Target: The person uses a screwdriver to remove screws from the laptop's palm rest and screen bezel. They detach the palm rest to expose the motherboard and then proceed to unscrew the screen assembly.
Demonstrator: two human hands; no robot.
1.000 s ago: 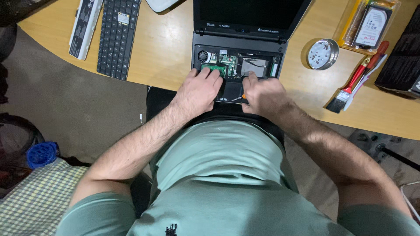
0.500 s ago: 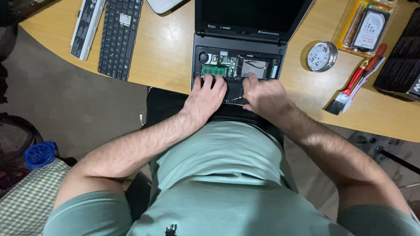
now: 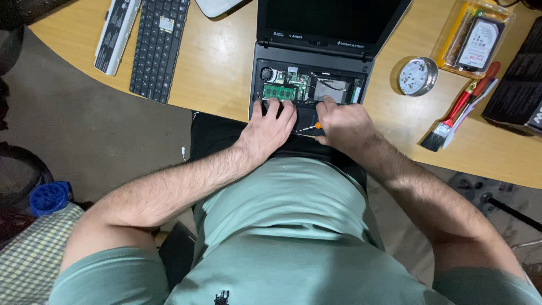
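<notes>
Laptop (image 3: 316, 68) x1, opened up: left hand (image 3: 270, 129) flat on base; right hand (image 3: 344, 121) gripping 1 screwdriver (image 3: 311, 127).

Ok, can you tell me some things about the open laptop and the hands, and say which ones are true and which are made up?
1. Both hands rest on the opened laptop. True: the left hand and the right hand both lie at its front edge.
2. The laptop's keyboard is in place. False: the inner boards show, and a loose keyboard lies on the table to the left.
3. The right hand holds a small screwdriver with an orange part. True.
4. The paintbrush is in the left hand. False: it lies on the table at the right, untouched.
5. A round metal tin sits right of the laptop. True.
</notes>
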